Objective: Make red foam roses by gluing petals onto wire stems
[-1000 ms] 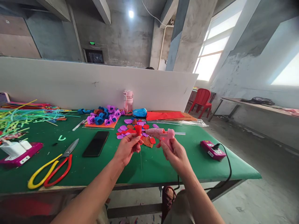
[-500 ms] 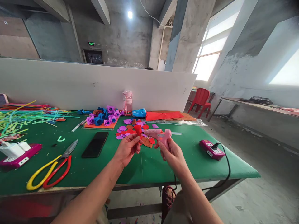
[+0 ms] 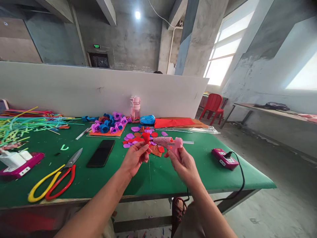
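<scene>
L hand point(image 3: 135, 156) fingers pinched on red flower piece point(image 3: 146, 137); R hand point(image 3: 184, 164) fingers wrapped round pink glue gun point(image 3: 170, 143), nozzle at 9 o'clock, nr flower piece.

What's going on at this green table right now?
A person's left hand pinches a small red piece, while the right hand grips a pink glue gun, its nozzle pointed at that piece. Whether the tip touches it is too small to tell. Loose petal-shaped pieces lie just beyond the hands, with finished-looking purple and blue flowers behind them to the left. Scissors and a phone rest to the left.
</scene>
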Tool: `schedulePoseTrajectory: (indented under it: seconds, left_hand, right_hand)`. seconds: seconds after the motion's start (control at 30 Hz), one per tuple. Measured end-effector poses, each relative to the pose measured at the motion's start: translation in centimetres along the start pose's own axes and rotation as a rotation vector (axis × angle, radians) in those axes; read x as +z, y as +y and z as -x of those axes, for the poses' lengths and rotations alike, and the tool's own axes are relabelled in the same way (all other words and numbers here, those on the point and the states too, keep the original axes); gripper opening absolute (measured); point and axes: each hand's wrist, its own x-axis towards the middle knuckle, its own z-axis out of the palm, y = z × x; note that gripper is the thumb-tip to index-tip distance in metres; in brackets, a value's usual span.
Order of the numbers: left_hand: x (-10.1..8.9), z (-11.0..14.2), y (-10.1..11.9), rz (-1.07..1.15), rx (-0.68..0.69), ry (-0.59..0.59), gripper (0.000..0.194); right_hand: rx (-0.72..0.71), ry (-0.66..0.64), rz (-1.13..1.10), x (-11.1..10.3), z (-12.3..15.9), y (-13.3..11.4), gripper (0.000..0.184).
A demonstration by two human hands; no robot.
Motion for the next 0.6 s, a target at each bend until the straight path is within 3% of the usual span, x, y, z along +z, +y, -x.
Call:
schedulePoseTrajectory:
  seconds: [0.17,0.4,0.6]
  left_hand:
    - [0.0,0.0,0.0,-0.008,0.005,0.014,0.029]
    - [-0.1,-0.1,0.0,0.002,0.007,0.023,0.028]
    - [0.0,-0.2,0.0,0.017,0.003,0.017,0.028]
  right_hand:
    - [-0.047,0.022,0.073,-0.1,0.2,-0.4,0.034]
    - [0.02,-0.012,-0.122,-0.1,-0.1,0.4,0.032]
    - [0.075,0.026,-0.107,-0.1,-0.5,1.2,0.034]
